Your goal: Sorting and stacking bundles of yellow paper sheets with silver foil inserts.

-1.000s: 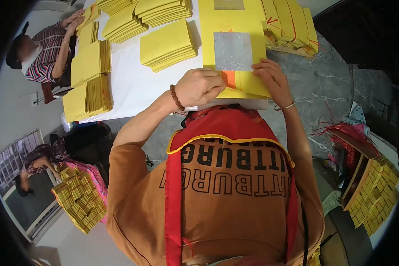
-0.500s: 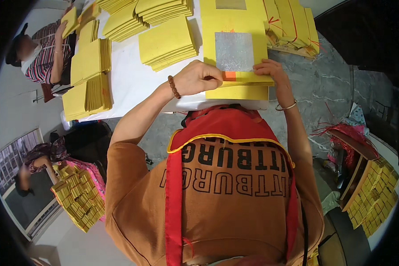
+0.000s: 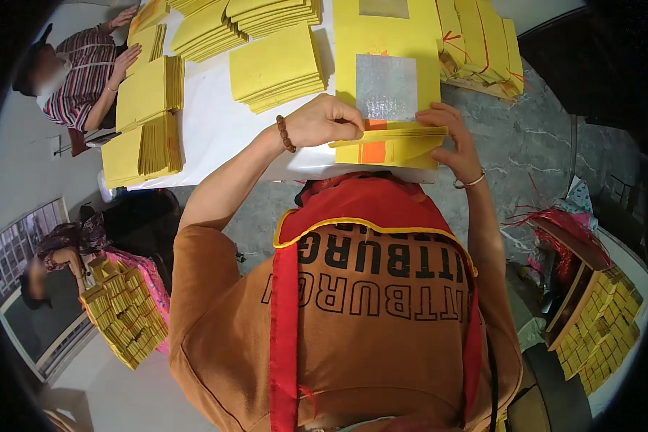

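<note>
A long stack of yellow paper sheets (image 3: 345, 75) with a silver square (image 3: 386, 86) lies before me at the table's front edge. Its near end is folded up into a narrow, flattened strip (image 3: 403, 135), with an orange patch (image 3: 371, 152) showing below it. My left hand (image 3: 327, 121) pinches the strip near its left end, thumb against bent forefinger. Around the strip's right end curves my right hand (image 3: 459, 140), fingers on the far side and thumb on the near side.
Folded yellow paper bundles (image 3: 277, 68) cover the white table (image 3: 216, 93) at left. Tied yellow bundles (image 3: 482, 47) stand at right. A person in a striped top (image 3: 86, 68) works at far left; another person (image 3: 68, 245) is by a pile of yellow packets (image 3: 126, 309).
The folded strip has lifted and tilted toward me, uncovering the orange patch beneath. My right thumb has come down to the near side. The striped-top person's hands have moved onto the bundles.
</note>
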### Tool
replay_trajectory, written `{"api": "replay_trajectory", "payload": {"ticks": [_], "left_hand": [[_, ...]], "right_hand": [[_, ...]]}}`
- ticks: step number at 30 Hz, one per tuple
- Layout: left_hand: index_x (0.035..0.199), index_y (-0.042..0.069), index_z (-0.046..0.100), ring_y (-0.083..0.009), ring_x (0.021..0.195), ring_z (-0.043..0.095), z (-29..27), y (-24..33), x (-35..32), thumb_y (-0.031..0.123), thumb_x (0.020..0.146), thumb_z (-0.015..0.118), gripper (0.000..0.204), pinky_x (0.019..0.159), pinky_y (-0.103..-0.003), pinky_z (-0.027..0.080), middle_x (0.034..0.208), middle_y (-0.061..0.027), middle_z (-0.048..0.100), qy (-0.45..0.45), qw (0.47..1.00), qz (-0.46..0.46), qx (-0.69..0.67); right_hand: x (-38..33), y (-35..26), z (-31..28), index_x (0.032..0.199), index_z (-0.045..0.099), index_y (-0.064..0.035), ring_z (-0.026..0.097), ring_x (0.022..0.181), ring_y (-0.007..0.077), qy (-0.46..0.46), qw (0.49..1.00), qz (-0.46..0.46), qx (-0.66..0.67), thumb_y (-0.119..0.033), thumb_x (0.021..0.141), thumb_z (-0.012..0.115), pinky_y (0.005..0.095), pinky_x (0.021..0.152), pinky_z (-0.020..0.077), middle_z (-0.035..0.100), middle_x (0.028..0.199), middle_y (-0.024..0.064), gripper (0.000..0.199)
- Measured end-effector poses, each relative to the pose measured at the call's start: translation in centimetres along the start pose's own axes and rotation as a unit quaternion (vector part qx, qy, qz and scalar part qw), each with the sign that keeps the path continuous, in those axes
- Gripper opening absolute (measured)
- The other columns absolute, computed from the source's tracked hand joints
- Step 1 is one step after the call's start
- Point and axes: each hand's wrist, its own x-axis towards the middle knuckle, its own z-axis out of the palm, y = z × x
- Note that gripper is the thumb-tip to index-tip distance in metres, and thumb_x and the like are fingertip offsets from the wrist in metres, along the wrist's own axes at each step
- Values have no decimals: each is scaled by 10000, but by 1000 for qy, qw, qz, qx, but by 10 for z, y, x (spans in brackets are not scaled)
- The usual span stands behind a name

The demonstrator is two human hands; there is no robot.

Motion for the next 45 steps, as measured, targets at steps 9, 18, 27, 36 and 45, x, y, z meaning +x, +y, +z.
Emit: {"api": "replay_trajectory", "payload": {"ticks": [9,18,27,36,45], "left_hand": [[867,10,648,-78,644,507,-1,2,-2,124,782,595,153,595,-238,417,690,-19,585,-9,1000,-1,3],[1170,148,567,-276,1097,459,-3,-16,-7,154,763,612,409,888,-392,383,1155,-109,535,189,832,227,470],[1068,80,606,-268,876,566,24,-10,-41,49,737,525,342,742,-349,455,952,-95,611,192,856,274,393],[996,-21,620,-116,646,542,26,-36,-13,206,901,544,257,596,-260,439,747,-66,630,249,967,-11,53],[1063,-14,591,-27,644,493,24,-31,2,101,872,560,225,545,-189,362,797,-7,619,238,938,-48,-248]], "right_hand": [[2,8,-1,1056,615,-87,429,1158,247,1,999,-34,-23,-215,710,679,369,984,339,590,1141,33,374],[3,8,10,941,628,-59,524,1040,248,100,993,33,57,-56,781,616,349,926,384,640,1013,67,160],[-10,-27,-2,931,644,-77,581,963,261,25,989,-94,-113,-133,730,663,355,835,406,645,1000,78,209],[4,-23,19,1064,584,-33,564,678,107,102,980,167,44,-162,806,632,239,581,421,642,818,65,292],[16,-18,24,1244,470,-86,449,559,65,175,964,196,29,-116,758,663,234,500,369,508,632,-2,524]]}}
